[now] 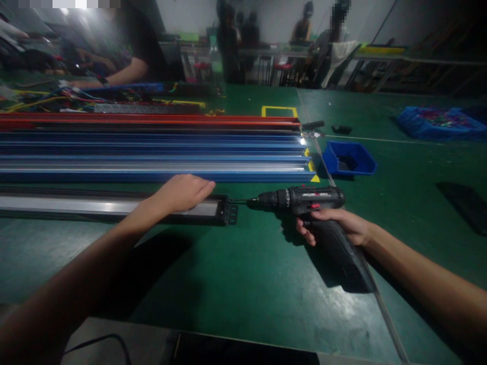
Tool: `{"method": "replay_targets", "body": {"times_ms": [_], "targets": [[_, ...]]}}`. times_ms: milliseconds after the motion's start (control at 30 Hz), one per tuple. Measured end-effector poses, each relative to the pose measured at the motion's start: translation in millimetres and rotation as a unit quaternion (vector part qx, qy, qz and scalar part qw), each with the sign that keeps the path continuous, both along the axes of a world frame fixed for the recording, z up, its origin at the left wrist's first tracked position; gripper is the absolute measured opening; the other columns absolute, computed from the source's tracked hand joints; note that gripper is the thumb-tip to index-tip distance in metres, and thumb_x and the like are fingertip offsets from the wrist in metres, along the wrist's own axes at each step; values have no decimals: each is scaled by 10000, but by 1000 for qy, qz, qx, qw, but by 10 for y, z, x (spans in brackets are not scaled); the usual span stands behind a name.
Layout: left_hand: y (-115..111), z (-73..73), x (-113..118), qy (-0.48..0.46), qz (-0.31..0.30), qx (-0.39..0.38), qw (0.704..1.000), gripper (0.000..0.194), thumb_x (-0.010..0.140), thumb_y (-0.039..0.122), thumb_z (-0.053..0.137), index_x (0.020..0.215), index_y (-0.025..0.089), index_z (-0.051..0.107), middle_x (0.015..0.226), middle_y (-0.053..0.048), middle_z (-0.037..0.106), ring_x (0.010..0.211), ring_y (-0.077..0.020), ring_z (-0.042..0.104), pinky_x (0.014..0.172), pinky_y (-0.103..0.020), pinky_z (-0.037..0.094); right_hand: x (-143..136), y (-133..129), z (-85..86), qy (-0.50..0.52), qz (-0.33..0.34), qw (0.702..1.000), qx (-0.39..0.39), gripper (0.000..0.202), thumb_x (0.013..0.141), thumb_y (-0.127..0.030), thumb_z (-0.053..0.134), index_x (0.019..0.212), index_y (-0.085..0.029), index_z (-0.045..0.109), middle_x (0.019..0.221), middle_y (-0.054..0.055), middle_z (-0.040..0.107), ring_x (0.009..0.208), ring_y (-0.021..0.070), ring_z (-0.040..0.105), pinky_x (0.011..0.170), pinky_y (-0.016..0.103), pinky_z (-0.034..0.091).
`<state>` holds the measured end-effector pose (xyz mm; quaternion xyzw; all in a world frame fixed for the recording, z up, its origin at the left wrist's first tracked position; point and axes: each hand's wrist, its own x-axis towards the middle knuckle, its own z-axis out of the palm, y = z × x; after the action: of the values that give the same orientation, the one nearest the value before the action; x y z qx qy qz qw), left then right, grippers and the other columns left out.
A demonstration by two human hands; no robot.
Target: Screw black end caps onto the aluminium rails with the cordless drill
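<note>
Dim workshop interior: a green, glossy tabletop [262, 304] with pale reflections fills the foreground; behind it, a grey wall [262, 17], dark metal-legged workbenches [411, 61] and red-seated stools [282, 66]. Bright glare lies upper left.

On the table [243, 284], the long housing [196, 209] lies at the left, the power drill [315, 200] just right of its end. Behind the housing, a row of channels [228, 158] runs alongside, with wires [26, 104] beyond at the far left. The bin [352, 165] sits right of the channels, holding small pieces [347, 162]; a plastic-wrapped pile [437, 121] lies farther right and back, beyond a flat object [463, 205].
</note>
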<state>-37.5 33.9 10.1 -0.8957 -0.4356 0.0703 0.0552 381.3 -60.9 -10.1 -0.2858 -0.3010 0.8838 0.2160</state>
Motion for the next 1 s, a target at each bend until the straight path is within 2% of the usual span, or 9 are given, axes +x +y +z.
{"method": "replay_targets", "body": {"times_ms": [600,800,1000], "targets": [[-20,43,39,14,26,-14,999,668,1059,470,161,1054,192,768,1068,-98,793,934,-279,730,723,-356,461,6,9,9,-12,3,1000,24,316,965,-320,694,1119,-45,717,1021,116,732,852,180,738,807,273,593],[-19,53,47,15,17,-18,1000,673,1059,469,151,1067,191,764,1048,-96,792,922,-278,729,709,-351,447,8,7,17,-17,1,1000,5,316,951,-319,713,1116,-50,721,1021,110,734,856,178,741,803,268,594],[-33,75,68,20,26,-22,999,677,1061,463,146,1053,186,764,1031,-106,790,923,-277,730,708,-354,442,9,6,0,-19,-2,999,28,310,962,-332,702,1109,-59,710,1014,115,732,845,175,737,794,275,591]]}}
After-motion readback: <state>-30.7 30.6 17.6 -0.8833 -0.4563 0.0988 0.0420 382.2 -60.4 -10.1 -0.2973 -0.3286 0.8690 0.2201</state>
